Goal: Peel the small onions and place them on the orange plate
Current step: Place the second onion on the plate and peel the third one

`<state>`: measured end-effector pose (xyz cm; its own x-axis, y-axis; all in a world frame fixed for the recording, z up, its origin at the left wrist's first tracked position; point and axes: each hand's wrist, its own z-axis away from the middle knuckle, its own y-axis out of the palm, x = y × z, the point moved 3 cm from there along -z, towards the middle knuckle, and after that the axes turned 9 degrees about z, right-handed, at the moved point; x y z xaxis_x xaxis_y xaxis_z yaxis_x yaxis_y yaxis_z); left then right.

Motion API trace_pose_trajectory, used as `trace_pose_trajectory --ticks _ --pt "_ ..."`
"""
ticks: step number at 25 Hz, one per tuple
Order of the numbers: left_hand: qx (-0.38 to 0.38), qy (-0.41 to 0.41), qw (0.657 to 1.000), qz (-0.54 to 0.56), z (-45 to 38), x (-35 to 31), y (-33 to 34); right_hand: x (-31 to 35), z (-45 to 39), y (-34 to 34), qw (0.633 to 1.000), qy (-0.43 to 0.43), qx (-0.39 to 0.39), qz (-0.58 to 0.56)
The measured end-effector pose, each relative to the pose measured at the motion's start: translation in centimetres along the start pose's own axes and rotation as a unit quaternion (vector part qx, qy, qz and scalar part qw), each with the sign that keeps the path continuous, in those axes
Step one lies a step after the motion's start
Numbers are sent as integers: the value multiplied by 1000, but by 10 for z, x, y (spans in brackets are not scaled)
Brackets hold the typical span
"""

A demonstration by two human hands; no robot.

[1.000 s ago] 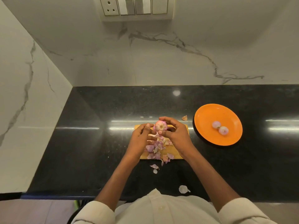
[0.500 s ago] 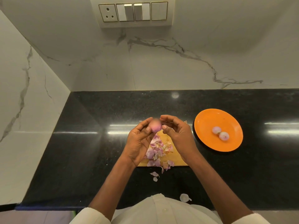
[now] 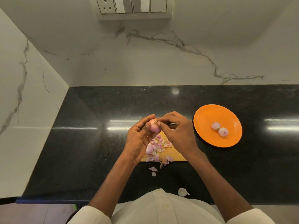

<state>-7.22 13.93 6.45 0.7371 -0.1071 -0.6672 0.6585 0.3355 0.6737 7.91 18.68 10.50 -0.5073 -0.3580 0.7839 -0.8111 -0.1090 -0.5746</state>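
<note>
The head-worn wide-angle view looks steeply down and forward, close over the black counter [image 3: 90, 143].

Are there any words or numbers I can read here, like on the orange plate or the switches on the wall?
None: no words, numbers or brand marks show anywhere.
Orange plate: plain, no print.
Switch panel on the wall: a socket and blank switches, no labels.
Yellow cutting board and black counter: no writing either.
</note>
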Motion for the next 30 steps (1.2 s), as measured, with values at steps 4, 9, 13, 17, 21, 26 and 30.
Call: trace_pose_trajectory --ticks 4,9,13,17,21,26,30 --pt "3 6 1000 1 6 -3 8 6 1 -5 998 -45 -15 29" --pt "22 -1 1000 1 5 -1 15 7 2 -7 994 -68 -40 79" --pt "7 -17 999 40 3 -3 16 3 3 -8 998 -30 -34 34" --pt "3 -11 999 44 4 -4 14 8 2 -8 999 -36 -20 28" --pt "16 18 1000 0 3 -6 11 15 2 -7 996 -58 -32 57" --pt "24 4 1000 9 4 -6 13 13 2 -3 993 -52 -43 95" --pt "40 -17 999 28 3 -6 10 5 5 -6 998 23 -57 28"
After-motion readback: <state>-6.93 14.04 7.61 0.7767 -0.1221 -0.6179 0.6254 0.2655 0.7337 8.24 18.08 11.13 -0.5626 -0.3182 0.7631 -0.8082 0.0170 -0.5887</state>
